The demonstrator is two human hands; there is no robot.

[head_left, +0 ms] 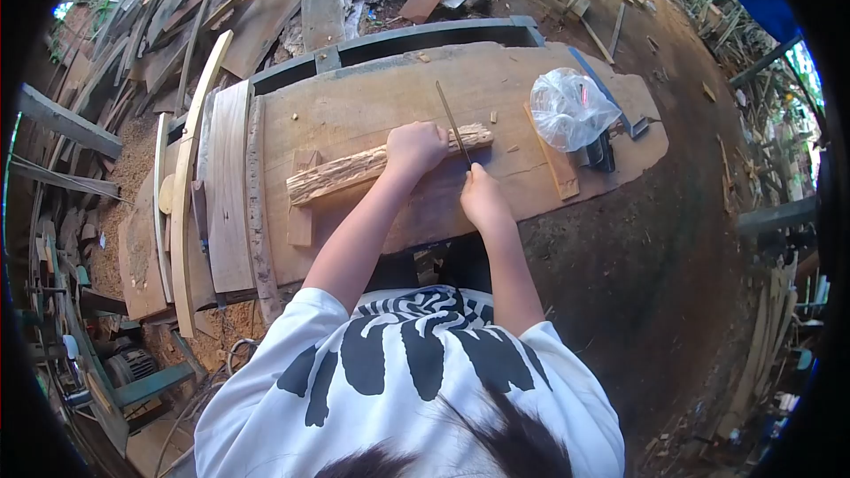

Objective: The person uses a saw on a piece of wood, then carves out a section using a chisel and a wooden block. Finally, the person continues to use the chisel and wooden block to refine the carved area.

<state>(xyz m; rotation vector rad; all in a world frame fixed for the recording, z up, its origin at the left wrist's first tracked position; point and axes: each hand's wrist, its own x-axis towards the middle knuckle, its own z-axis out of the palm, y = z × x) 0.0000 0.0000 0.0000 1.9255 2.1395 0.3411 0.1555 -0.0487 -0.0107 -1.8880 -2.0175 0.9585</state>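
Observation:
A length of rough, grooved wood (341,174) lies at a slant on the plywood tabletop, its left end resting over a flat wooden block (302,228). My left hand (416,147) is closed over this piece right of its middle, pressing from above. In my right hand (484,192), at the near side of the wood, is the lower end of a long, thin metal blade (447,108). The blade crosses the rough wood close to its right end and points away from me. The fingers hide its handle end.
To the right sit a clear plastic bag (574,111), a reddish wood strip (552,155) and a dark blue metal bar (611,93). Long boards (232,186) lie across the table's left side. Scrap wood (257,13) is heaped beyond, and a motor (131,366) stands lower left.

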